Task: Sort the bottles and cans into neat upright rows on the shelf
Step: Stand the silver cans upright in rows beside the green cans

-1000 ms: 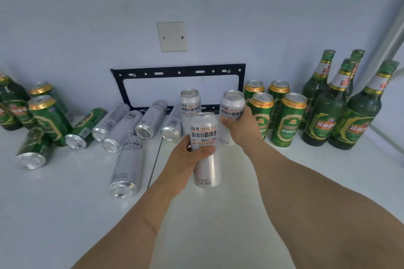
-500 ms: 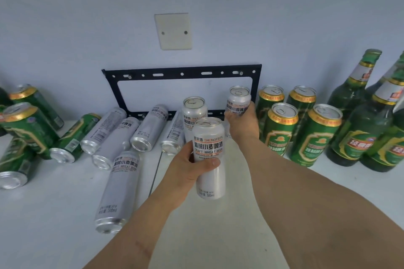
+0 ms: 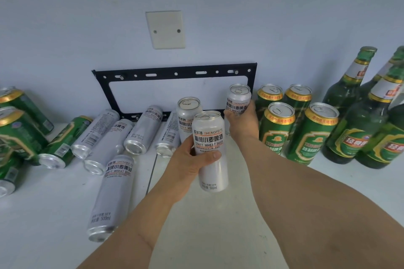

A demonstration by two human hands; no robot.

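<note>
My left hand (image 3: 188,166) grips an upright silver can (image 3: 211,159) above the white shelf (image 3: 218,225) at the centre. Behind it stands another silver can (image 3: 185,116). My right hand (image 3: 242,124) holds a third silver can (image 3: 238,99) upright near the back wall, just left of several upright green cans (image 3: 312,133). Several silver cans (image 3: 113,194) lie on their sides to the left. Green bottles (image 3: 354,116) stand at the far right.
Green cans (image 3: 63,142) lie and stand in a jumble at the far left. A black metal bracket (image 3: 175,72) is fixed to the wall behind the cans, under a white blank plate (image 3: 165,29). A seam runs through the shelf near the middle.
My right hand has carried its silver can back and to the right, up beside the green cans. The view has moved closer. My left hand keeps its can.
</note>
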